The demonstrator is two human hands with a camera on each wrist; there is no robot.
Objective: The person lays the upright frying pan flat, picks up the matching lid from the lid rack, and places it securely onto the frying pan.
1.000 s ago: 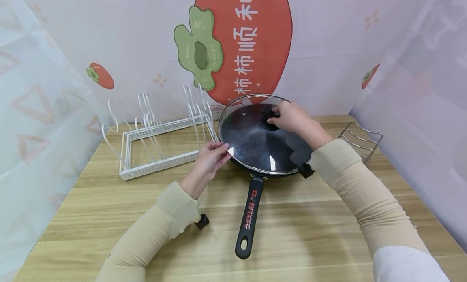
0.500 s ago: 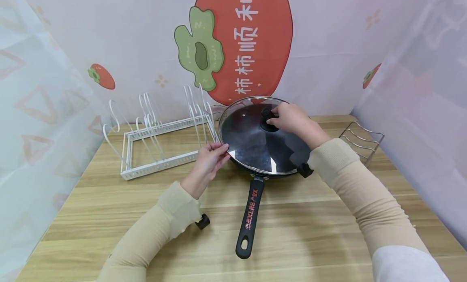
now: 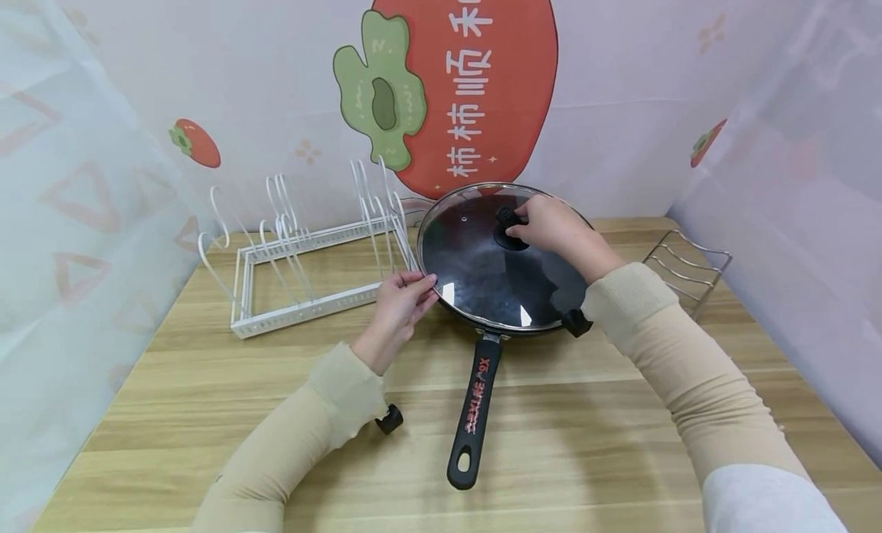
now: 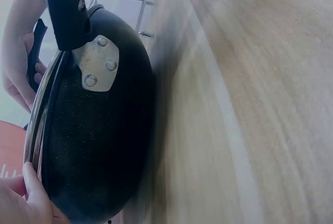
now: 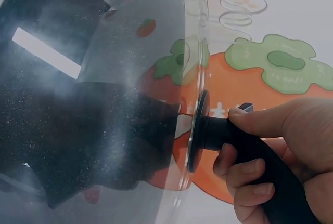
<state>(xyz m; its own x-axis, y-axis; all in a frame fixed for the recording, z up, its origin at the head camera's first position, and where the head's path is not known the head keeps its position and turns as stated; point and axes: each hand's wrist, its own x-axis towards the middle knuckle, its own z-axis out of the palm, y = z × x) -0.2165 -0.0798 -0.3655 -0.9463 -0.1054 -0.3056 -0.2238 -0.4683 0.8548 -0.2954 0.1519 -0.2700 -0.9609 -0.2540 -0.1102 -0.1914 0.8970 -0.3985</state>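
A black frying pan (image 4: 104, 146) stands on the wooden table, its long handle (image 3: 474, 410) pointing toward me. Over it lies a round glass lid (image 3: 475, 280) with a metal rim. My right hand (image 3: 554, 230) holds the lid's black handle (image 5: 276, 177), thumb on top and fingers curled beneath. At the lid's left edge, my left hand (image 3: 400, 303) pinches the rim between thumb and fingers. The left wrist view shows that thumb (image 4: 34, 180) on the metal rim, with the lid's edge close along the pan's edge. The inside of the pan shows only dimly through the glass.
To the left of the pan, a white wire rack (image 3: 310, 311) with upright hoops stands at the back of the table (image 3: 331, 479). A small metal wire rack (image 3: 689, 265) is at the right, partly behind my right forearm. Printed cloth walls (image 3: 276, 73) close off the back and sides.
Both hands keep their hold on the lid. The lid's far edge has come down slightly over the last second. The whole head view has shifted a little.
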